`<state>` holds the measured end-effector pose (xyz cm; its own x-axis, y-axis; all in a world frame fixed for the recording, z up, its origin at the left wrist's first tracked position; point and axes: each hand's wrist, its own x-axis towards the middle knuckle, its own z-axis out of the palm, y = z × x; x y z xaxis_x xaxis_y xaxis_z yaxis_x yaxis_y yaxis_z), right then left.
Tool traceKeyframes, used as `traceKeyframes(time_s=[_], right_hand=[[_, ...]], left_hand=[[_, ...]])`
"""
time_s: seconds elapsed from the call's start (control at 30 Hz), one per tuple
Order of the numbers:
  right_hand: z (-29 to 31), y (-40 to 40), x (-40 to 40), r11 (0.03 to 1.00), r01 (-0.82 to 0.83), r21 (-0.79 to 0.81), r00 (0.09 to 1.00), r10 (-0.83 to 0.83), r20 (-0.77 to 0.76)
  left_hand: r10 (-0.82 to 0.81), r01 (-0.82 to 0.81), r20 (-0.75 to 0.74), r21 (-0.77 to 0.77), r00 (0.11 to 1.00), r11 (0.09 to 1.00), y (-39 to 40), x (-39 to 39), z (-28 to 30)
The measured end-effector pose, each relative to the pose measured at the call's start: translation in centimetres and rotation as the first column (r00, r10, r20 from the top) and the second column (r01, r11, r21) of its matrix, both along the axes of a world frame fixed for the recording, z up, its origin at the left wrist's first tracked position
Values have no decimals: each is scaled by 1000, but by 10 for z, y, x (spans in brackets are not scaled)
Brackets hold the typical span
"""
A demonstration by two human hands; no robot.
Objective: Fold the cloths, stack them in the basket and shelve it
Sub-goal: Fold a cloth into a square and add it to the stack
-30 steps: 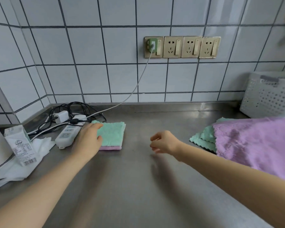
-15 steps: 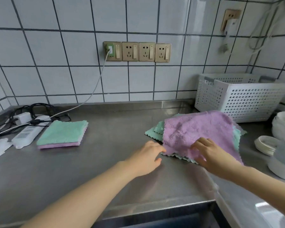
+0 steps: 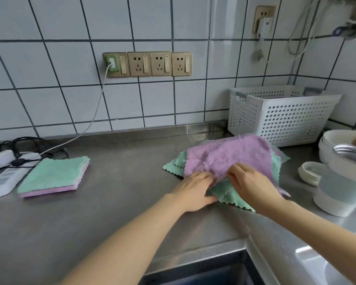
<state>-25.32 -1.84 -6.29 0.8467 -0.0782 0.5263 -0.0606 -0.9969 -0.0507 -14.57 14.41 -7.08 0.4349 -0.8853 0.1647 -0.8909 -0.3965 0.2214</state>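
Two hands meet at the near edge of the purple cloth point(image 3: 226, 155): left hand point(image 3: 193, 190) and right hand point(image 3: 253, 184) each pinch it, remaining cloth extending away toward the basket point(image 3: 280, 114).

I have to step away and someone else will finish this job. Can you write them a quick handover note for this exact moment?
Left hand and right hand both grip the near edge of the purple cloth, the top one of the unfolded pile at the right of the counter.
Done: two folded cloths, green on purple, lie at the left beside the power strip.
Left: fold the purple cloth and the green ones under it, stack all in the white basket against the wall, then shelve it.
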Motion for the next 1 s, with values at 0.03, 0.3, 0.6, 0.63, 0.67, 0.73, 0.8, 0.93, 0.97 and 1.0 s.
traceKeyframes(time_s=[0.03, 0.3, 0.6, 0.63, 0.67, 0.73, 0.8, 0.93, 0.97, 1.0], right_hand=[[6, 3, 2, 1000, -12, 12, 1000, 12, 16], [40, -15, -4, 974, -184, -130, 891, 109, -440], [59, -16, -2, 998, 55, 10, 987, -56, 151], [70, -11, -2, 997, 52, 65, 974, -65, 215], [81, -6, -3, 993, 31, 117, 962, -61, 267], [103, 9, -4, 978, -48, 205, 940, -26, 341], [119, 27, -4, 951, -123, 283, 929, 10, 370], [141, 61, -2, 899, -227, 373, 897, 44, 440], [146, 68, -2, 885, -253, 392, 890, 54, 453], [151, 77, 0, 863, -287, 415, 886, 75, 457]], left_hand=[[34, -35, -19, -10, 999, 999, -3, -1, 0], [215, -245, -161, -195, 963, 950, -3, 24, 15], [127, -105, 22, -430, 992, 897, 42, 27, 73], [132, -92, 61, -444, 989, 891, 52, 26, 80], [148, -90, 90, -465, 985, 881, 63, 26, 87], [176, -102, 105, -498, 979, 861, 87, 22, 104], [183, -124, 61, -528, 981, 840, 112, 19, 122], [161, -250, -199, -600, 967, 760, 162, 11, 157], [138, -282, -271, -611, 952, 739, 173, 7, 164], [120, -312, -331, -622, 936, 718, 187, 4, 171]])
